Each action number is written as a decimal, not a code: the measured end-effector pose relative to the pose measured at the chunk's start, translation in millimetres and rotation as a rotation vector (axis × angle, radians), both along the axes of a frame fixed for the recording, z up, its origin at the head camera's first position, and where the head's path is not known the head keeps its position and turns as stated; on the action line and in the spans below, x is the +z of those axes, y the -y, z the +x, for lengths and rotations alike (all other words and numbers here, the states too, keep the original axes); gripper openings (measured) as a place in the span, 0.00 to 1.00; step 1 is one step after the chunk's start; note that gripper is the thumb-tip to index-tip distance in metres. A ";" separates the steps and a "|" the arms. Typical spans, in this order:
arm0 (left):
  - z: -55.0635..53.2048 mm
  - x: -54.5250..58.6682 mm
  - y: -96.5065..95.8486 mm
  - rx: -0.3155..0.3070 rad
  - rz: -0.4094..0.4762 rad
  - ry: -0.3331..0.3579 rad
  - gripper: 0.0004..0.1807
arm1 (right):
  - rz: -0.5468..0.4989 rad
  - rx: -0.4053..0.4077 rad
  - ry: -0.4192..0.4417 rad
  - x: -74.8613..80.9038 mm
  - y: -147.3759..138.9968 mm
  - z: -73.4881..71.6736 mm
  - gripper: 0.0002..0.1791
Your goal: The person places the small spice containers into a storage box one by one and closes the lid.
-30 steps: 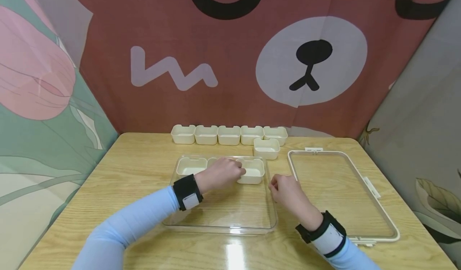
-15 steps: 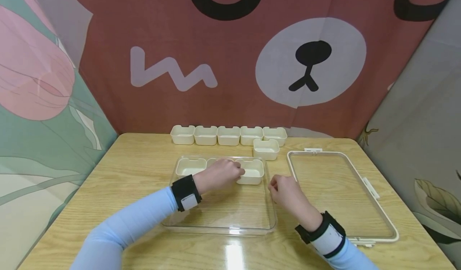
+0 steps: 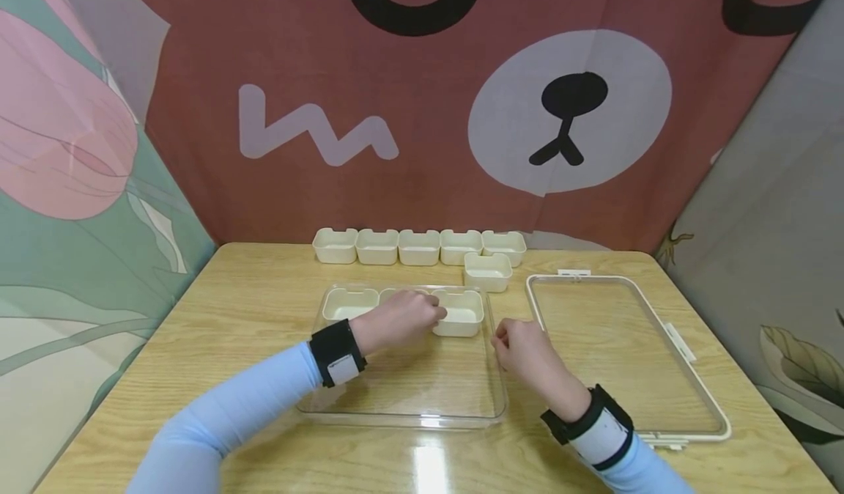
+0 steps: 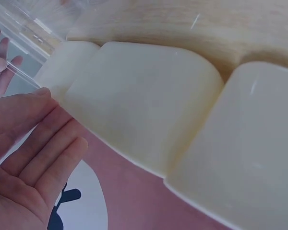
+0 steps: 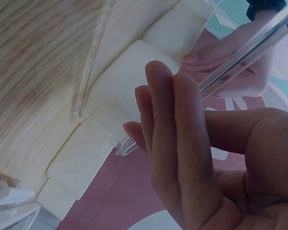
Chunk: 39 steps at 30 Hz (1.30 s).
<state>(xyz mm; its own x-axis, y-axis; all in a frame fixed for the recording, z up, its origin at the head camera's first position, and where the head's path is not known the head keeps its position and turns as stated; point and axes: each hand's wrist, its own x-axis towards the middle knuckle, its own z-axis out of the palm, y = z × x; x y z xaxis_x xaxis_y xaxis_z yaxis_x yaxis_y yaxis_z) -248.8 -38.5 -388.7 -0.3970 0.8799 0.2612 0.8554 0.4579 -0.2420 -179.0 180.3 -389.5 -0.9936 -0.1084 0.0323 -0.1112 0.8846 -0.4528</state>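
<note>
With the left hand (image 3: 402, 318) pinching the clear box (image 3: 369, 415)'s right-end bin (image 3: 461, 324) and the right hand (image 3: 527, 347) gripping its wall, uneven pushing could skew the middle bin (image 4: 139, 105).

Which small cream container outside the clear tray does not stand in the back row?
The single container in front of the back row, at its right end; the other five containers outside the clear tray stand side by side.

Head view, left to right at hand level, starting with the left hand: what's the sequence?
Left hand → rightmost cream bin in the clear tray → right hand → white-rimmed clear panel.
</note>
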 end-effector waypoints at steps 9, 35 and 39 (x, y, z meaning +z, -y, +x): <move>-1.9 7.6 1.5 0.000 0.071 -0.007 0.03 | 0.017 0.003 -0.004 -0.5 -1.0 -0.6 0.04; -48.5 33.0 -48.8 0.061 0.056 -0.051 0.11 | 0.020 -0.003 -0.015 -0.2 -0.9 0.9 0.04; -55.8 33.9 -55.2 0.085 0.042 -0.021 0.13 | 0.019 -0.002 -0.012 -0.2 -0.5 1.5 0.04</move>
